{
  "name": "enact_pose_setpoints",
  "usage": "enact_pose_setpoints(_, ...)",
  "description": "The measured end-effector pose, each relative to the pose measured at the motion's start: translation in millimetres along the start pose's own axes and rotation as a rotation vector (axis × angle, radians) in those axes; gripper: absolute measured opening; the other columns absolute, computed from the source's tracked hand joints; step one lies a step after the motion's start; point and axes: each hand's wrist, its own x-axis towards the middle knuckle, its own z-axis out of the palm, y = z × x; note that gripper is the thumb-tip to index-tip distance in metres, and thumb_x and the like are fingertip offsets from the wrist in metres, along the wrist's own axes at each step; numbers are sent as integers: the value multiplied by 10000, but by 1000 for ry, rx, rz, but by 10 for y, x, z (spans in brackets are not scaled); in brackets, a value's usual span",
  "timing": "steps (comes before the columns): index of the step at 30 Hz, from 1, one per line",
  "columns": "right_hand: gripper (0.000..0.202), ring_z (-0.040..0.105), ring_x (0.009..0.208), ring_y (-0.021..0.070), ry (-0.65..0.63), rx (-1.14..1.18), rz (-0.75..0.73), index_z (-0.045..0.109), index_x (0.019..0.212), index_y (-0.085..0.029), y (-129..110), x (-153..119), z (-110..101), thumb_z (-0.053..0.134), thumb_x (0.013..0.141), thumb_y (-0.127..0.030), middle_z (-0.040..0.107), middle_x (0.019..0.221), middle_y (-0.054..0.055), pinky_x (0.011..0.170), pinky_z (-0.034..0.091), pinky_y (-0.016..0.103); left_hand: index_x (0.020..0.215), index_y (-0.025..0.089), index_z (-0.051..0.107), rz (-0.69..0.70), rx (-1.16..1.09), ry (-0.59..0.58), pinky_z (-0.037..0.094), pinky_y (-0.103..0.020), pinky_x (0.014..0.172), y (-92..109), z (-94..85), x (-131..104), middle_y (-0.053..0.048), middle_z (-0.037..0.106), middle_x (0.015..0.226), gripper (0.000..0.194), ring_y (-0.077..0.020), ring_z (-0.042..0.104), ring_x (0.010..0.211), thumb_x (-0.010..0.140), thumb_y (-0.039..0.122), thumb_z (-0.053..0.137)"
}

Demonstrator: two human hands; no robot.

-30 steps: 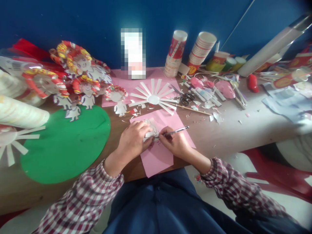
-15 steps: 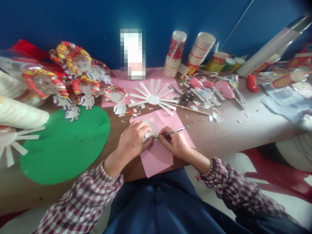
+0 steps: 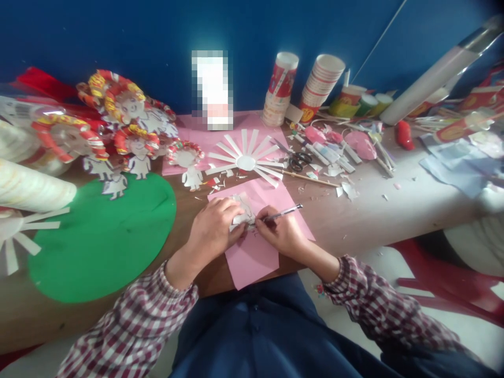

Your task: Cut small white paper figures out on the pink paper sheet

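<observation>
Between both hands, a small white paper cutout (image 3: 245, 208) with drawn lines lies on a sheet of pink paper (image 3: 252, 262). My left hand (image 3: 212, 223) grips and presses that cutout against the sheet, thumb below and curved fingers above. In my right hand (image 3: 280, 229) a pen (image 3: 290, 210) is pinched, slanting up to the right. Its tip is at the cutout's lower right edge, mostly hidden by my fingers. A few small dark marks show on the pink paper just under the cutout.
A white paper cup cut into strips (image 3: 245, 163) lies beyond the sheet, near scissors (image 3: 300, 160) and a thin stick (image 3: 311, 178). Paper figures (image 3: 138, 163) and a green oval sheet (image 3: 106, 247) are on the left. Stacked paper cups (image 3: 321, 79) stand at the back.
The view has shifted slightly. My right hand and the pen remain at the cutout's edge with only a very small movement; my left hand keeps its hold.
</observation>
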Motion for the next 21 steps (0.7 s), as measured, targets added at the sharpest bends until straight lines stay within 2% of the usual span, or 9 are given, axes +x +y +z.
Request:
enact_pose_setpoints(7,53,558,566,132,39,2,-5,572,865,-205,-43,3,-9,567,895,-249,594,651,-20,550,434,238,1005,215,655,-2,-5,-3,513,-416,925,6,-11,1,-69,679,1132,185,-265,610,1075,848,309,625)
enact_pose_setpoints(21,38,569,548,127,10,7,14,564,874,-213,3,-7,2,589,884,-241,610,651,-27,537,424,240,995,219,655,10,10,2,510,-420,924,-5,0,2,-67,681,1120,180,-268,612,1075,852,324,625)
